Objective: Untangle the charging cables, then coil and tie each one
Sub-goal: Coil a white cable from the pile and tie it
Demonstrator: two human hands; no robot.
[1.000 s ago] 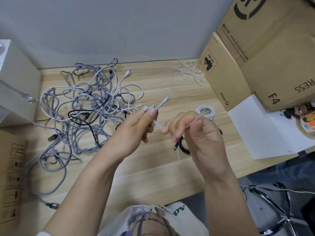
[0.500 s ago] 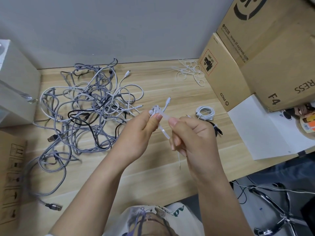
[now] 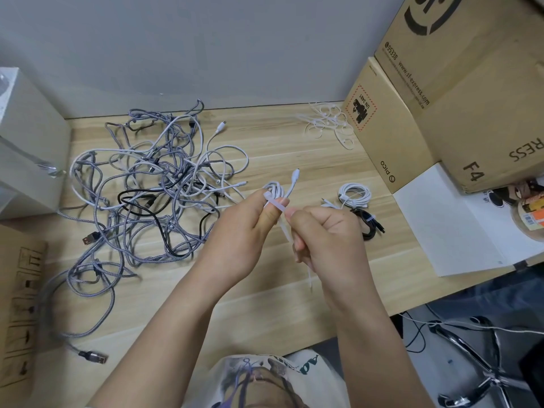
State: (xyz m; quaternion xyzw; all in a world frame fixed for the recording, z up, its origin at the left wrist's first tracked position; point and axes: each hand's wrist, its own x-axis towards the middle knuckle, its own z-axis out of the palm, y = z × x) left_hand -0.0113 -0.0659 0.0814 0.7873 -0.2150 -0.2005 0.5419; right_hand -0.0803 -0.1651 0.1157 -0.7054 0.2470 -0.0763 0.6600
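Observation:
My left hand [image 3: 241, 234] pinches a small coiled white cable [image 3: 275, 189] above the wooden desk; one plug end sticks up to the right. A translucent white zip tie [image 3: 278, 206] wraps the coil. My right hand [image 3: 326, 240] pinches the tie's tail, which runs down through its curled fingers. A large tangle of grey braided, white and black cables [image 3: 147, 189] lies on the desk to the left. A tied white coil [image 3: 354, 195] and a tied black coil [image 3: 369, 223] lie to the right of my hands.
Loose white zip ties [image 3: 329, 122] lie at the back near a cardboard box [image 3: 388, 134]. A bigger box [image 3: 471, 83] sits on it. A white sheet [image 3: 459, 231] covers the desk's right end. A grey box [image 3: 26, 148] stands left. A chair base [image 3: 477, 363] is below the desk edge.
My hands have come together: the right hand moved left up to the coil and now grips the tie's tail close to the left thumb. The tie sits across the coil.

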